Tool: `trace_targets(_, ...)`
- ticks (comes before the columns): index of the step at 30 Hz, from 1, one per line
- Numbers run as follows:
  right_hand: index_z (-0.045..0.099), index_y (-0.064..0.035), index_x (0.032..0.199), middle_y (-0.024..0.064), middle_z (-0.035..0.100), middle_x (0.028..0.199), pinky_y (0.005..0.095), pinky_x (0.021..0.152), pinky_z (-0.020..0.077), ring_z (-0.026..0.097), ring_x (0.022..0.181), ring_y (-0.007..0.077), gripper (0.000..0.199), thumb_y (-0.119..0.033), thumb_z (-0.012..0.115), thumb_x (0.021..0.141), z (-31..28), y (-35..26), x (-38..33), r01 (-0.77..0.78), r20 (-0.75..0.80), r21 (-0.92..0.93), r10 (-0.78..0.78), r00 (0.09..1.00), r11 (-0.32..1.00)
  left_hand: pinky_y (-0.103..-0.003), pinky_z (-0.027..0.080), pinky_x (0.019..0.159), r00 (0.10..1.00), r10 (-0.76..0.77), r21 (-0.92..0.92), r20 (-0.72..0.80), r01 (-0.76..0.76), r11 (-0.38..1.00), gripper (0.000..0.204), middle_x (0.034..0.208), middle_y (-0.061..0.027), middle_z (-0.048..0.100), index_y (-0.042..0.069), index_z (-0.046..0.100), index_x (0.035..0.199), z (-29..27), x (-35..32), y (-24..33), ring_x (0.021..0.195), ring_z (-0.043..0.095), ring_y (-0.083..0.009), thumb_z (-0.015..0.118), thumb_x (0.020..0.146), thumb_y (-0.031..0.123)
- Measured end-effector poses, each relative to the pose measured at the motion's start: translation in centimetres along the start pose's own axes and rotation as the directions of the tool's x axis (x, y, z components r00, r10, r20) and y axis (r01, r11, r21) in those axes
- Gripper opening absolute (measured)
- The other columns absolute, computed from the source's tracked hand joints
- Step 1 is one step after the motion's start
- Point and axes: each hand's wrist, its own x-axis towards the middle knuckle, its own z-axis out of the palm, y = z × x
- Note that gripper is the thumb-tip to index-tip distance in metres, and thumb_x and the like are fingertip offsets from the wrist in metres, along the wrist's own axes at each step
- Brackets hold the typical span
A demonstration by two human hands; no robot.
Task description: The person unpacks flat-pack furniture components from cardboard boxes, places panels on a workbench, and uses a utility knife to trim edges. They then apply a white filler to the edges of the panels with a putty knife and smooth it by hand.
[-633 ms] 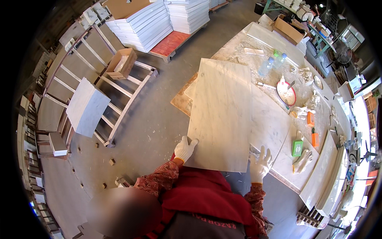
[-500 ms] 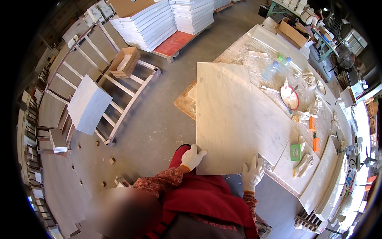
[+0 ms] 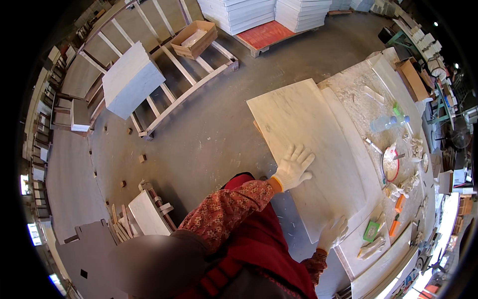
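A large pale marble slab [image 3: 308,134] lies flat on the stone workbench [image 3: 371,107], reaching over its near edge. My left hand [image 3: 294,167], in a white glove, rests palm down with fingers spread on the slab's near part. My right hand [image 3: 332,232], also gloved, grips the slab's near corner at the bench edge. Red patterned sleeves cover both forearms.
On the bench lie a plastic bottle [image 3: 388,123], a round red-rimmed disc [image 3: 391,163], stone scraps and small orange and green tools. A wooden rack [image 3: 164,65] holds a leaning slab [image 3: 130,79] and a cardboard box [image 3: 195,38]. Stacked white tiles [image 3: 239,12] stand on a red pallet.
The slab was held up, tilted toward me; now it lies flat on the bench. My left hand moved from its lower edge onto its top face.
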Motion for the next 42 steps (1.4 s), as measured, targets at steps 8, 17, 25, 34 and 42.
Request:
trace_targets(8,0.043,0.0035,0.144,0.0261,0.042,0.149,0.0539,0.109,0.0373,0.044,0.130,0.0465,0.050,-0.018,0.050,0.099,1.8,0.7,3.1,0.053,0.065,-0.042,-0.050,0.997,0.998,-0.051,0.020,0.122,0.962,-0.209,0.141,-0.174,0.234,0.962,0.069,0.155,-0.0082,0.043,0.008,0.048,0.146,1.1,6.3,-10.1,0.146,0.032,-0.0323,0.047,0.097,0.056)
trace_targets(17,0.037,0.0032,0.150,0.0300,0.038,0.152,0.0537,0.113,0.0340,0.039,0.138,0.0455,0.053,-0.022,0.043,0.104,2.6,1.5,4.3,0.079,0.102,-0.032,-0.076,0.992,0.996,-0.053,0.023,0.120,0.916,-0.314,0.224,-0.248,0.370,0.902,0.072,0.156,-0.0109,0.041,0.007,0.045,0.149,-0.8,11.2,-17.7,0.146,0.033,-0.0349,0.042,0.099,0.059)
trace_targets(25,0.036,0.0033,0.150,0.0282,0.035,0.155,0.0529,0.115,0.0312,0.037,0.141,0.0440,0.053,-0.023,0.041,0.105,1.8,0.6,4.3,-0.024,0.178,0.003,0.023,0.984,1.000,-0.050,0.034,0.115,0.902,-0.409,0.212,-0.140,0.430,0.877,0.068,0.152,-0.0130,0.045,0.006,0.044,0.147,-3.9,6.8,-18.5,0.128,0.051,-0.0341,0.041,0.100,0.056)
trace_targets(34,0.034,0.0018,0.152,0.0263,0.034,0.157,0.0515,0.116,0.0309,0.035,0.141,0.0454,0.055,-0.022,0.042,0.103,2.3,0.6,4.4,-0.036,0.210,-0.049,0.045,0.977,0.998,-0.048,0.042,0.103,0.926,-0.328,0.318,-0.185,0.372,0.872,0.060,0.132,-0.0128,0.059,0.006,0.048,0.140,-7.8,-2.4,-19.4,0.118,0.057,-0.0308,0.047,0.099,0.050)
trace_targets(42,0.033,0.0010,0.152,0.0263,0.034,0.155,0.0540,0.114,0.0328,0.038,0.139,0.0457,0.056,-0.020,0.045,0.102,1.5,-0.4,4.7,-0.092,0.176,0.023,0.087,0.981,0.995,-0.047,0.047,0.100,0.890,-0.454,0.279,-0.033,0.444,0.851,0.070,0.126,-0.0200,0.064,0.007,0.044,0.146,-11.1,-0.9,-22.9,0.113,0.062,-0.0377,0.047,0.098,0.058)
